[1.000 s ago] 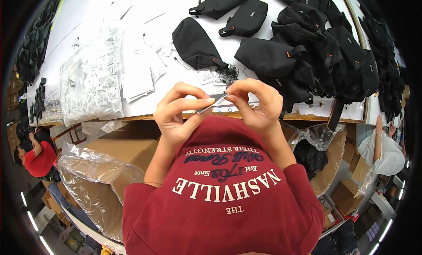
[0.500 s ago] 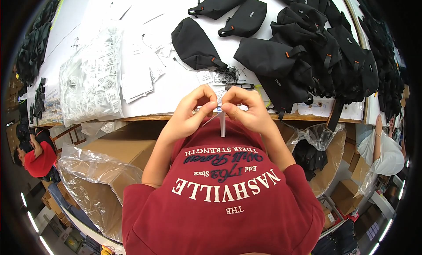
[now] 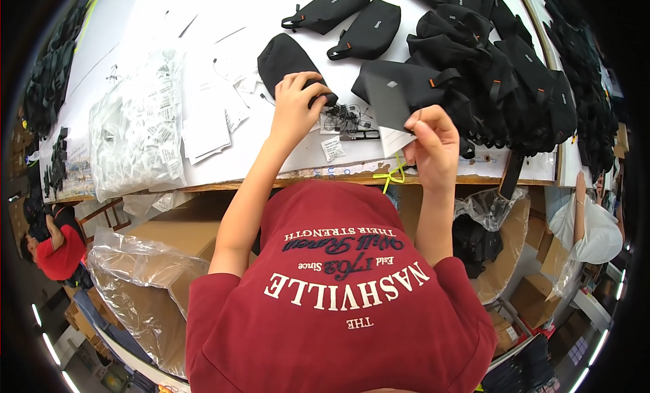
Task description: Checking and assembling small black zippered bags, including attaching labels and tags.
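My left hand [image 3: 298, 105] reaches over the near end of a black fabric pouch [image 3: 283, 57], fingers curled on it by its strap; the fingertips are partly hidden. My right hand [image 3: 435, 146] pinches a folded hang tag [image 3: 391, 98], dark grey on one part and white on the other. The tag is raised in front of another black pouch [image 3: 372, 74] and covers part of it. Between my hands lies a tangle of thin black cords [image 3: 349, 115]. A small white label packet [image 3: 332, 148] rests near the table edge.
On the left stand a clear bag full of white labels [image 3: 135, 122] and a stack of white cards [image 3: 205, 132]. Black pouches are heaped [image 3: 467, 68] at the right. A yellow-green tie [image 3: 391, 176] hangs at the table edge. Plastic-lined cartons [image 3: 149, 284] stand below.
My hands, earlier together at the table edge over a thin white tag, have parted. The left went forward to the pouch; the right moved right, with the tag now raised.
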### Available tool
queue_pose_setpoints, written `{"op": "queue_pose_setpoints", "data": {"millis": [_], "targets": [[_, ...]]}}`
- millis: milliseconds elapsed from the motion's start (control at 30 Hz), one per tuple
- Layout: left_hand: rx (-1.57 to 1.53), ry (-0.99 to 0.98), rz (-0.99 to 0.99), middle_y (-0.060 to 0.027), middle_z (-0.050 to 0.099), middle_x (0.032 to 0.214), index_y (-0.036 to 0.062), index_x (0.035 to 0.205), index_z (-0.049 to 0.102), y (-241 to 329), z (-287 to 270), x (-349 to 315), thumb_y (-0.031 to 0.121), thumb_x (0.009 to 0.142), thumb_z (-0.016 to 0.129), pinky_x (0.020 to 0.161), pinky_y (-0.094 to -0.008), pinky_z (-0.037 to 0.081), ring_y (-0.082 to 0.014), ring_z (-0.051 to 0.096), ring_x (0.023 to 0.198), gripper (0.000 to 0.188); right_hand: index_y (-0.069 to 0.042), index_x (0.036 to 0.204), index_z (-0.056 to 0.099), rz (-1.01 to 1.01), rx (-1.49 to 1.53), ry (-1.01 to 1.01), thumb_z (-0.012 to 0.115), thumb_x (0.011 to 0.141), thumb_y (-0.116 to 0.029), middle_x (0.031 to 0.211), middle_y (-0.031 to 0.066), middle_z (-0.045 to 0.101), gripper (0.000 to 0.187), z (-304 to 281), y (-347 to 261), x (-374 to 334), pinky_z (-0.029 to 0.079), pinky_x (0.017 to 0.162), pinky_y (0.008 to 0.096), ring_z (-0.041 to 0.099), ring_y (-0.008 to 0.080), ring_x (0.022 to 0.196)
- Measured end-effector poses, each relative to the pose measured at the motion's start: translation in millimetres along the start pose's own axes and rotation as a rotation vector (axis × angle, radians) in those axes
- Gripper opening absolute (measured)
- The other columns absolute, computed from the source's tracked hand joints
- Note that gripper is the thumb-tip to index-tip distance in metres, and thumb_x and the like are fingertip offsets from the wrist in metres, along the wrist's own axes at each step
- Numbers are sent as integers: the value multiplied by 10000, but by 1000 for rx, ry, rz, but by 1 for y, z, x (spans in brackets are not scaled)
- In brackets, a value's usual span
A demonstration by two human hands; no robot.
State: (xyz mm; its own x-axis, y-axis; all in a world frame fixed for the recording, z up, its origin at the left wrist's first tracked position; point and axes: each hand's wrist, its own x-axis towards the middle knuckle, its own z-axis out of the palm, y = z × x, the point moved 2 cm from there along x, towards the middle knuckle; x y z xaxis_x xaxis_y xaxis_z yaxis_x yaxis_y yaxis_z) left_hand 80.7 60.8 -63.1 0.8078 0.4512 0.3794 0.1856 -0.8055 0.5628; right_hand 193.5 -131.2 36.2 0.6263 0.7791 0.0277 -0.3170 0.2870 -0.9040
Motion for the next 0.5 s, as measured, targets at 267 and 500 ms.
{"op": "queue_pose_setpoints", "data": {"millis": [267, 500], "targets": [[-25, 328, -192, 12, 467, 665, 128, 759, 674, 51, -69, -32, 96, 670, 733, 722, -320, 300, -173, 396, 698, 111, -57, 846, 681, 65, -770, -103, 672, 810, -142, 501, -7, 473, 92, 36, 26, 13, 279, 425, 241, 373, 43, 444], [-436, 157, -479, -6, 471, 659, 58, 817, 702, 49, -76, -54, 80, 703, 723, 694, -283, 331, -140, 413, 699, 119, -106, 866, 679, -81, -986, -259, 663, 796, -199, 603, 56, 599, 117, 66, 45, 16, 429, 478, 298, 580, 191, 517]]}}
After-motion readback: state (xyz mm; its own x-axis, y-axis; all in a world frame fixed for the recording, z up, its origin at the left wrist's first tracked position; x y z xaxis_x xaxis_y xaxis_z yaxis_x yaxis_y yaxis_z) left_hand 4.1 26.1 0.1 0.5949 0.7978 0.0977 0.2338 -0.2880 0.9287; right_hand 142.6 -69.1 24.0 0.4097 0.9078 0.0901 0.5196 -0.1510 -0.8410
